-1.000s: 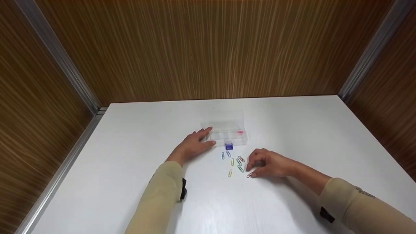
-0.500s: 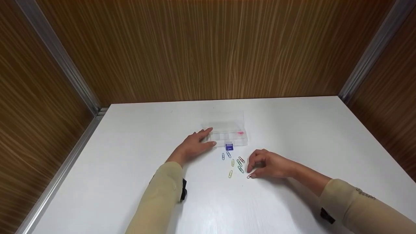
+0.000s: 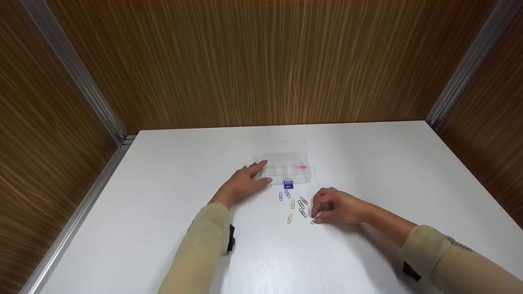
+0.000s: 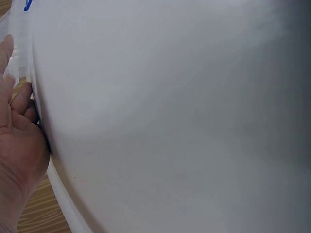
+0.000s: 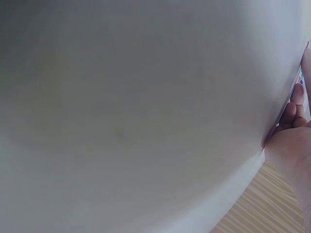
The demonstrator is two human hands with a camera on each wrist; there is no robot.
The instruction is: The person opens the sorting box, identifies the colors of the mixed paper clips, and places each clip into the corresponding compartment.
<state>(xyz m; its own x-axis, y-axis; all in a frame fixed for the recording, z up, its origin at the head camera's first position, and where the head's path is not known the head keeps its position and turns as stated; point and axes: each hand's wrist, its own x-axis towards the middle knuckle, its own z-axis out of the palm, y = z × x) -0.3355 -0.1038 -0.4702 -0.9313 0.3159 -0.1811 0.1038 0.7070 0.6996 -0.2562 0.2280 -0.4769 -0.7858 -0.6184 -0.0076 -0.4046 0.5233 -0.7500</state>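
Barely anything is shifting as the right hand [image 3: 337, 207] is staying at a red clip [image 3: 313, 221]

The red clip is lying at the tip of the right thumb, on the white table [image 3: 171, 171], just as it was lying half a second and a second ago. The right fingers are curling toward the thumb, and only a narrow gap is showing between index fingertip and thumb. Whether they are pinching the wire, the pictures are not telling; the right wrist view is not settling it either.

Just beyond those fingertips and to their left, a second red clip [image 3: 304, 200] is lying against the upper green clip [image 3: 301, 204], with the lower green clip [image 3: 302, 212] just below. Farther left of the grip, an upper yellow clip [image 3: 293, 204] and a lower yellow clip [image 3: 289, 219] are lying apart, and two blue clips [image 3: 280, 196] are lying beyond them. None of these is changing place.

Past the blue clips, a clear box [image 3: 300, 179] is standing with its lid [image 3: 286, 151] raised behind, its blue latch [image 3: 288, 185] facing the clips and something pink [image 3: 302, 167] showing in its far right compartment. At its left end, the left hand [image 3: 242, 182] is keeping thumb and index finger wide apart and straight, resting against the box as before.
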